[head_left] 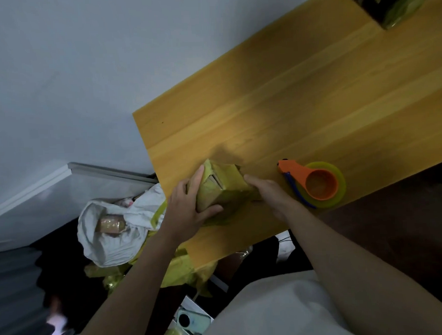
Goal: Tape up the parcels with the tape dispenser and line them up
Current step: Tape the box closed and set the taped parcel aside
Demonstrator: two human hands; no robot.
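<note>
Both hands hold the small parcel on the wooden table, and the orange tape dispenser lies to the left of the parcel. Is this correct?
Not quite. The head view shows the orange tape dispenser lying to the right of the parcel, beside the right hand. The rest is correct: left hand included, on the wooden table.

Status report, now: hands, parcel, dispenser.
Left hand and right hand both gripping the parcel on the table. Tape dispenser lying untouched beside the right hand. Nothing blocking.
</note>
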